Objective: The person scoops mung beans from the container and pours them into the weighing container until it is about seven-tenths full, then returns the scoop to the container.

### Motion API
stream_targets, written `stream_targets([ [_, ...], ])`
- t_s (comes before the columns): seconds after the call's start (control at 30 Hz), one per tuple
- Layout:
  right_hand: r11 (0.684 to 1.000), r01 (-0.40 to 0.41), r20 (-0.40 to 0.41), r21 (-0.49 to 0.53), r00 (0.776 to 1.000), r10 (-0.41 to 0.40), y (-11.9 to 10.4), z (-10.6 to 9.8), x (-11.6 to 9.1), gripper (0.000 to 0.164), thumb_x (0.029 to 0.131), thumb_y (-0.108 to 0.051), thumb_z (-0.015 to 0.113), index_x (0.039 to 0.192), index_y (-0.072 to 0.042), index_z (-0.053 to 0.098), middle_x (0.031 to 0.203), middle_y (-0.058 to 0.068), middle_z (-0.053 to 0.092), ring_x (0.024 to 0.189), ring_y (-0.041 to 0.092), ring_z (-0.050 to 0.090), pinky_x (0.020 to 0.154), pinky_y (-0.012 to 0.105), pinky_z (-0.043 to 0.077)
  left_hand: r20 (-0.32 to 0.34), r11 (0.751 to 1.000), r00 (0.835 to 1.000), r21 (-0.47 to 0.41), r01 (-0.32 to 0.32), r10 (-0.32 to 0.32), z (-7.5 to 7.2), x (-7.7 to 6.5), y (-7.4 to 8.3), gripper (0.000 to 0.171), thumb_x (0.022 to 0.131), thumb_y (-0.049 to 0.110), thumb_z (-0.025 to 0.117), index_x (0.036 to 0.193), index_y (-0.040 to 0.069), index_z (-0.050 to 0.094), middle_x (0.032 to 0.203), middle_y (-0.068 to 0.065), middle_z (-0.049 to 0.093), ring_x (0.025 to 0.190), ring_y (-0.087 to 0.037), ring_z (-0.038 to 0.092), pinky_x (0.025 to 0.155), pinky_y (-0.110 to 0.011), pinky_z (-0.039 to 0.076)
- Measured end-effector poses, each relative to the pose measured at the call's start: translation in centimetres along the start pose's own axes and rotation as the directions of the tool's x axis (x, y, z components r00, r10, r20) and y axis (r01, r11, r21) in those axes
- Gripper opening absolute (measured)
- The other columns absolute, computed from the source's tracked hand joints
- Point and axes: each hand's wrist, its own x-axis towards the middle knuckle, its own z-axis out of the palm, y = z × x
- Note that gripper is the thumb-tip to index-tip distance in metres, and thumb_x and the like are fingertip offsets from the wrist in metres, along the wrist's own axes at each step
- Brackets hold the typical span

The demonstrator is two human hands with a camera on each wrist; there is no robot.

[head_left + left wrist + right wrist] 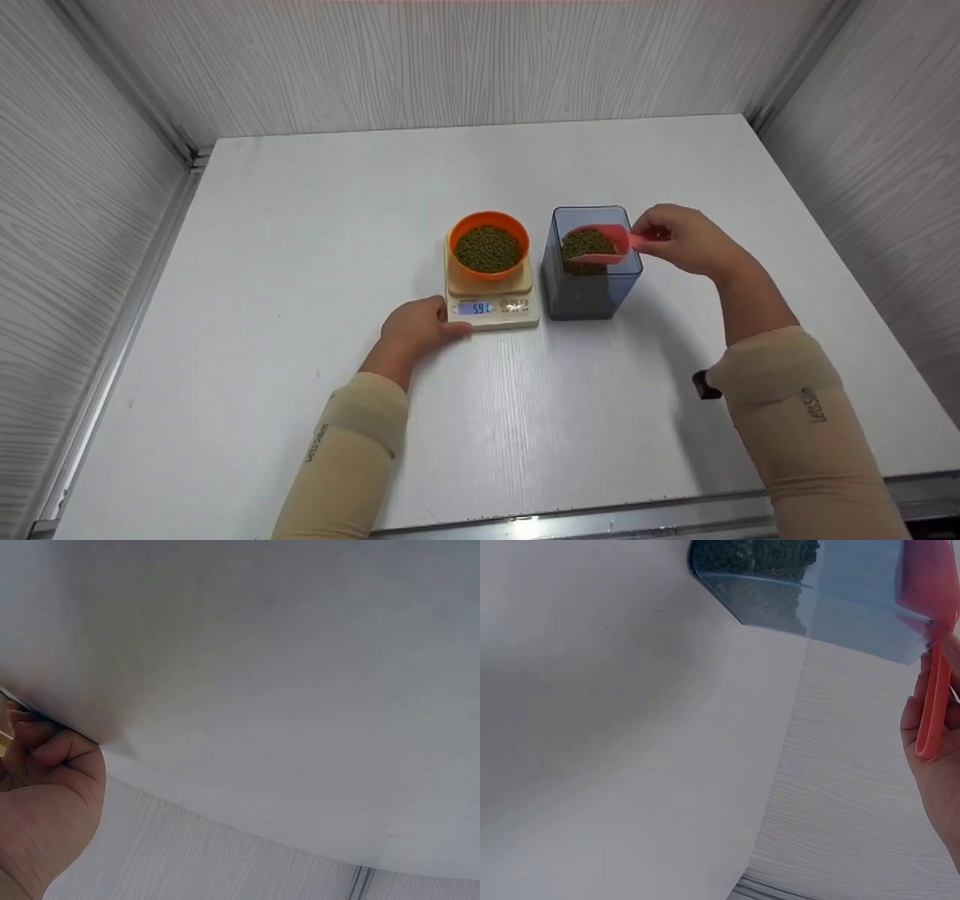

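Observation:
My right hand (pixel 694 238) grips the handle of a red scoop (pixel 616 238) filled with small green beans. The scoop's bowl sits at the mouth of a clear bluish bin (pixel 592 296), which has more green beans inside. To the bin's left, an orange bowl (pixel 525 253) of green beans (pixel 487 249) rests on a cream kitchen scale (pixel 491 319) with a lit display. At the scale's front left corner, my left hand (pixel 416 326) holds the edge, thumb along the front. In the left wrist view, the fingers (pixel 56 746) are curled; most of the scale is out of sight.
A white table (pixel 300 225) lies under everything. Pale wood-grain panels (pixel 450 67) stand at the back and both sides. A metal rail (pixel 600 517) runs along the table's front edge.

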Motion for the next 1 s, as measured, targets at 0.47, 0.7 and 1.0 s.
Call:
stream_targets([
  [0.47, 0.960, -0.071, -0.058, 0.270, 0.994, 0.090, 1.3, 1.5, -0.7, 0.024, 0.087, -0.027, 0.062, 0.104, -0.010, 0.060, 0.098, 0.004, 0.056, 0.088, 0.019, 0.049, 0.073, 0.021, 0.045, 0.014, 1.000, 1.000, -0.023, 0.002, -0.002, 0.1, 0.2, -0.2, 0.048, 0.073, 0.057, 0.066, 0.100, 0.018, 0.059, 0.086, -0.001, 0.058, 0.083, -0.021, 0.049, 0.081, -0.036, 0.041],
  [0.7, 0.953, -0.061, -0.081, 0.298, 0.993, 0.089, 0.9, 1.2, -0.7, 0.026, 0.087, -0.027, 0.062, 0.105, -0.008, 0.059, 0.098, 0.005, 0.057, 0.087, 0.020, 0.049, 0.072, 0.019, 0.046, 0.015, 1.000, 1.000, -0.006, 0.000, 0.000, 0.1, 0.3, -0.1, 0.048, 0.073, 0.057, 0.065, 0.099, 0.018, 0.058, 0.085, -0.001, 0.058, 0.082, -0.021, 0.049, 0.079, -0.036, 0.041],
  [1.0, 0.967, -0.065, -0.114, 0.246, 0.989, 0.095, -0.9, 0.8, 0.3, 0.024, 0.088, -0.025, 0.060, 0.105, -0.008, 0.060, 0.097, 0.005, 0.056, 0.086, 0.019, 0.048, 0.072, 0.021, 0.045, 0.009, 1.000, 1.000, -0.004, 0.007, -0.007, -0.1, 0.0, 0.1, 0.046, 0.073, 0.057, 0.066, 0.094, 0.017, 0.058, 0.080, -0.001, 0.055, 0.079, -0.021, 0.048, 0.075, -0.036, 0.040],
])
